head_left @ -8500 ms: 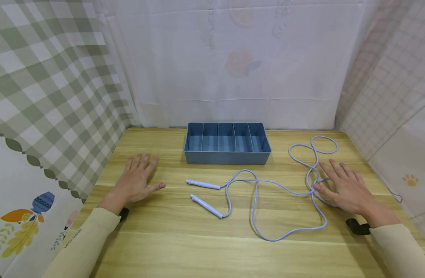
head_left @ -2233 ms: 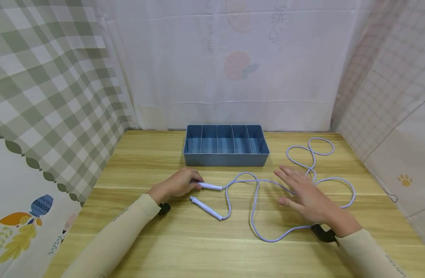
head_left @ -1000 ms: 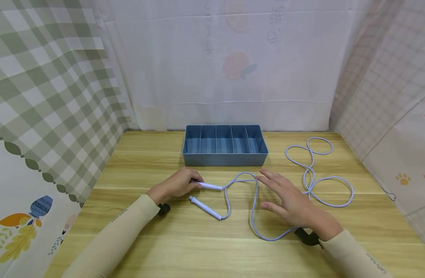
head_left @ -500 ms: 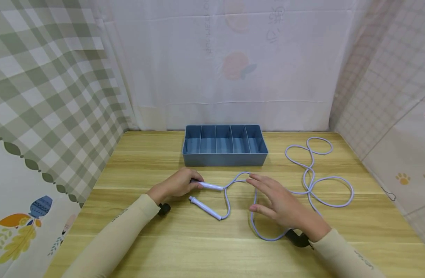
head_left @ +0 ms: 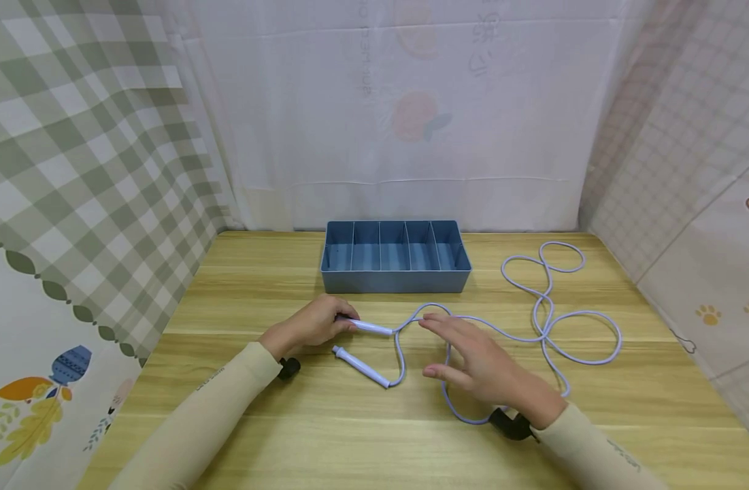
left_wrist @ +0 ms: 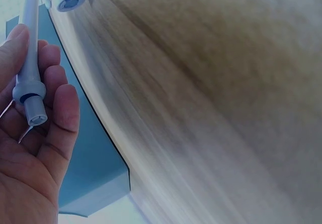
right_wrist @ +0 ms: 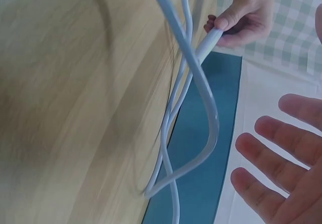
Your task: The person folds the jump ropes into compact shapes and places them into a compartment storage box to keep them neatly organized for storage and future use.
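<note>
A pale lilac jump rope lies on the wooden table. My left hand (head_left: 313,323) pinches one of its handles (head_left: 374,329) between thumb and fingers, near the capped end. In the left wrist view that handle (left_wrist: 30,58) lies across the curled fingers. The other handle (head_left: 362,367) rests slantwise on the table, nearer the front. Over the cord (head_left: 496,328), to the right of both handles, hovers my right hand (head_left: 481,361), fingers extended and thumb apart, holding nothing. The right wrist view shows its spread fingers (right_wrist: 261,191) beside the looping cord (right_wrist: 214,118).
Behind the rope stands a blue-grey tray (head_left: 395,281) with several compartments. More cord (head_left: 585,314) lies in loops at the right of the table (head_left: 288,435). A checked cloth (head_left: 105,136) hangs at the left, and a pale curtain (head_left: 288,122) at the back.
My left hand, once flat on the table at left, has come to the handle and holds it still. My right hand has moved left across the cord, staying open, from the table's right side.
</note>
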`<action>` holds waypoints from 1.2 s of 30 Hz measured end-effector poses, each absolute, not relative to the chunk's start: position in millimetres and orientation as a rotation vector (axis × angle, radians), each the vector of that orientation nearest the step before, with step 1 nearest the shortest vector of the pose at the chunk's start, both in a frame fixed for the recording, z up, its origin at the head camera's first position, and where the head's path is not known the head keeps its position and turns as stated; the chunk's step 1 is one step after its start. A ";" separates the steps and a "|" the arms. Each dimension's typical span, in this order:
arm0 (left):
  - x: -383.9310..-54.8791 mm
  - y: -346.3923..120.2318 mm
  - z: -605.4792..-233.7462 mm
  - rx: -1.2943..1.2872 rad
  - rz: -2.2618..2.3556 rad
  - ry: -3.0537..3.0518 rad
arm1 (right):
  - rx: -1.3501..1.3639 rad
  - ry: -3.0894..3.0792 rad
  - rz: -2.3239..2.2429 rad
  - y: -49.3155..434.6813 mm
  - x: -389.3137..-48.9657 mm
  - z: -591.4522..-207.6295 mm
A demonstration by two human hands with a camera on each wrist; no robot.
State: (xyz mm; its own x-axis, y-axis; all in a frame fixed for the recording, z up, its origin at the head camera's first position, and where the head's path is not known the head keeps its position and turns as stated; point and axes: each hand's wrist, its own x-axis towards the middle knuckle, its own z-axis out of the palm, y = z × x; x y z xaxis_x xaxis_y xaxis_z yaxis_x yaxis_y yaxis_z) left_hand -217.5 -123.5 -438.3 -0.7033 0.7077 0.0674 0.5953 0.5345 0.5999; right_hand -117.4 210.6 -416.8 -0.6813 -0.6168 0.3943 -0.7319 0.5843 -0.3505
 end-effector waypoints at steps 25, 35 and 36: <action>-218.4 -122.7 -438.4 1.127 0.921 2.602 | 1.141 -2.489 0.951 172.4 -118.1 -417.8; -218.8 -122.8 -438.6 1.119 0.915 2.604 | 1.094 -2.524 0.991 159.5 -118.6 -421.4; -218.9 -122.8 -438.7 1.117 0.915 2.603 | 1.092 -2.525 0.999 158.3 -118.7 -422.3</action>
